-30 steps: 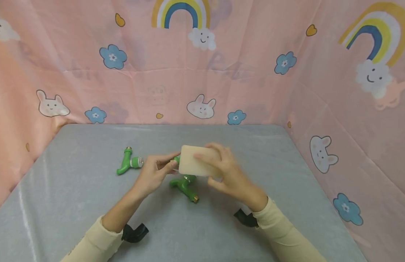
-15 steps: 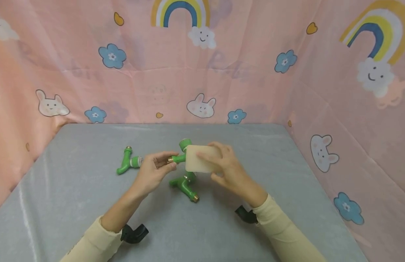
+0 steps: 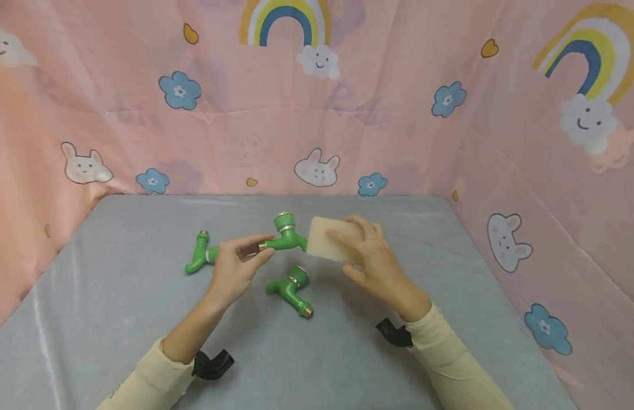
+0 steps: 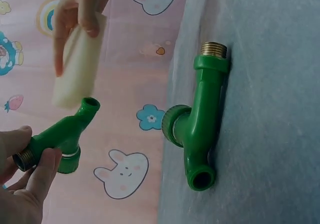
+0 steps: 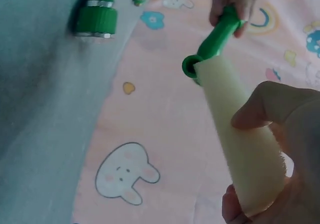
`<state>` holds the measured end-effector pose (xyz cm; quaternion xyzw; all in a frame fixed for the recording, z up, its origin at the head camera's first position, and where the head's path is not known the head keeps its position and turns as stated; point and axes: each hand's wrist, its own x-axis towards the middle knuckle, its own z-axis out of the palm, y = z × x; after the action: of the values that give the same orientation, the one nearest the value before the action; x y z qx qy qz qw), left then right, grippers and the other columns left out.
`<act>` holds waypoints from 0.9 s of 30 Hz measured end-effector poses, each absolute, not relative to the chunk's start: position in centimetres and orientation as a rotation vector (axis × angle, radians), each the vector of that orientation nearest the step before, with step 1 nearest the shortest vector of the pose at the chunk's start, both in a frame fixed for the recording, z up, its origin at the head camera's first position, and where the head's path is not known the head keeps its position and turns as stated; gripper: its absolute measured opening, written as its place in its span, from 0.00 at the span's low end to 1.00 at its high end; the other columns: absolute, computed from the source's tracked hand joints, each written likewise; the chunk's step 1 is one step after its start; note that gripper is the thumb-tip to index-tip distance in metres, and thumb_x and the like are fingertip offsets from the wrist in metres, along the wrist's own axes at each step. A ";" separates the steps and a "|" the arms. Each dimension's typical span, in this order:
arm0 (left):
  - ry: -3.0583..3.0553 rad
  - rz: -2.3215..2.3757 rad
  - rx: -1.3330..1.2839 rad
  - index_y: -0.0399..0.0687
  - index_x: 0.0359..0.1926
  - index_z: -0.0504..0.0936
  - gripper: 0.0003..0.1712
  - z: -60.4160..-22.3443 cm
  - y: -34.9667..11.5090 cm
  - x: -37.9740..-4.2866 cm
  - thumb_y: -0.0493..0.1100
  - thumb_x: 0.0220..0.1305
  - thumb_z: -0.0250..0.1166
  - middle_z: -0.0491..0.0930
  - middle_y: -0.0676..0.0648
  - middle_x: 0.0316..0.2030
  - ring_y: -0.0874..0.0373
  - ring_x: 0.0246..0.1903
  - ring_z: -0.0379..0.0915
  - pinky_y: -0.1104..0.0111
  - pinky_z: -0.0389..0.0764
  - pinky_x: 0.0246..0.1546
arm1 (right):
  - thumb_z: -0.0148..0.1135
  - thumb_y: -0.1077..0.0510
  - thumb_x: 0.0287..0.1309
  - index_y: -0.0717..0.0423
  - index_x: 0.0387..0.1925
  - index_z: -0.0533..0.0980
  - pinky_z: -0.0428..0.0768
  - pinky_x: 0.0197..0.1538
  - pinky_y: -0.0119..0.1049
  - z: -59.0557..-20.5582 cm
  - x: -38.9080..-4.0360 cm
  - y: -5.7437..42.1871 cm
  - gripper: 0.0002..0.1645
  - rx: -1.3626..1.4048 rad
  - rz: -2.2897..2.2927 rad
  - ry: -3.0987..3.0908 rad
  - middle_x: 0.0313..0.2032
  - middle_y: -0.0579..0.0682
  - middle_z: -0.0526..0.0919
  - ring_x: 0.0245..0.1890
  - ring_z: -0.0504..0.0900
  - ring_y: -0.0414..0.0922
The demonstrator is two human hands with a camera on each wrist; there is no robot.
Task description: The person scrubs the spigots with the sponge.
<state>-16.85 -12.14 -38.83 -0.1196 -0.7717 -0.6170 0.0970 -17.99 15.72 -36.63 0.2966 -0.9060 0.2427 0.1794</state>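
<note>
My left hand point(image 3: 233, 269) pinches a green faucet point(image 3: 287, 240) by its brass threaded end, off the table. The faucet's round knob points up and its spout points right, toward my right hand. In my right hand point(image 3: 378, 265) is a cream sponge point(image 3: 322, 238), gripped between thumb and fingers. One end of the sponge point(image 5: 235, 134) is at the spout in the right wrist view; whether they touch I cannot tell. A second green faucet point(image 3: 290, 289) lies on the table below the hands. Behind my left hand lies a third faucet point(image 3: 199, 256), its knob partly hidden.
A grey cloth covers the table point(image 3: 117, 319). Pink printed fabric point(image 3: 399, 136) hangs behind the table and along its sides. Black curved pieces point(image 3: 213, 364) show by both wrists.
The sponge has moved right along the held faucet, from covering most of it to beside its spout. The faucet's knob and body now show. Both faucets on the table stayed in place.
</note>
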 end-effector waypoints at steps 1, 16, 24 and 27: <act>-2.280 -1.838 -0.360 0.31 0.55 0.83 0.18 -38.8 -12.1 -16.8 0.30 0.65 0.67 0.84 0.33 0.55 0.41 0.55 0.82 0.69 0.85 0.52 | 0.66 0.71 0.44 0.46 0.62 0.79 0.79 0.52 0.55 -36.6 -17.9 15.7 0.40 0.852 0.719 -2.537 0.64 0.61 0.71 0.59 0.67 0.62; -2.363 -1.996 -0.416 0.29 0.57 0.81 0.19 -38.6 -11.4 -16.2 0.29 0.64 0.66 0.82 0.32 0.55 0.40 0.55 0.82 0.69 0.86 0.51 | 0.69 0.73 0.47 0.47 0.66 0.76 0.80 0.54 0.55 -37.7 -17.4 13.9 0.42 1.109 0.854 -2.520 0.66 0.61 0.67 0.63 0.65 0.61; -2.334 -1.945 -0.286 0.33 0.52 0.84 0.16 -38.6 -11.9 -16.5 0.30 0.63 0.68 0.85 0.35 0.52 0.63 0.50 0.84 0.75 0.84 0.49 | 0.72 0.71 0.45 0.43 0.65 0.77 0.83 0.51 0.54 -37.5 -18.0 14.7 0.44 0.988 0.646 -2.550 0.64 0.62 0.70 0.61 0.69 0.63; -2.296 -1.924 -0.248 0.33 0.51 0.84 0.16 -38.6 -12.0 -16.5 0.28 0.62 0.66 0.85 0.35 0.51 0.70 0.46 0.82 0.76 0.84 0.49 | 0.71 0.69 0.45 0.42 0.65 0.77 0.83 0.49 0.53 -37.5 -18.3 15.2 0.43 0.922 0.607 -2.583 0.64 0.62 0.71 0.58 0.69 0.62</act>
<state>-16.54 -11.96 -38.56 -0.0823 -0.7620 -0.6388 0.0679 -18.26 15.24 -37.50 0.3237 -0.9069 0.2129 0.1654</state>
